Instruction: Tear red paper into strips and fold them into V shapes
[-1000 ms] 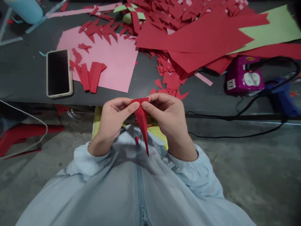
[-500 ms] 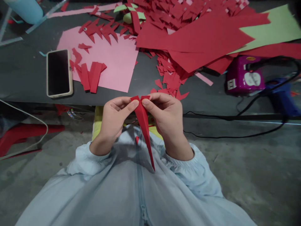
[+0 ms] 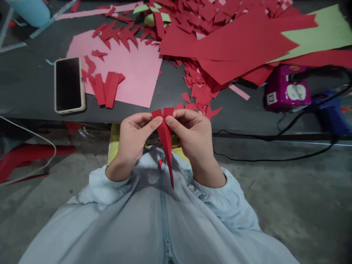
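A folded strip of red paper (image 3: 166, 141) hangs between my hands, split into two flaps at its top and narrowing to a point low in front of my jacket. My left hand (image 3: 134, 137) pinches the left flap between thumb and fingers. The right flap is pinched the same way by my right hand (image 3: 194, 137). Both hands are just off the front edge of the table. Beyond them lies a pink paper sheet (image 3: 137, 79) bearing folded red strips (image 3: 111, 90) and red spiky paper shapes (image 3: 110, 35) with a small eye.
A phone (image 3: 70, 85) lies at left. Red paper scraps (image 3: 199, 86) and large red sheets (image 3: 233, 44) cover the back right. A purple box (image 3: 287, 88) with a black cable and a blue glue gun (image 3: 331, 113) sit at right. A blue cylinder (image 3: 31, 13) stands far left.
The red paper's pointed lower end has swung left and up a little. Its right flap stands slightly higher above my right fingers. Both hands keep their pinch.
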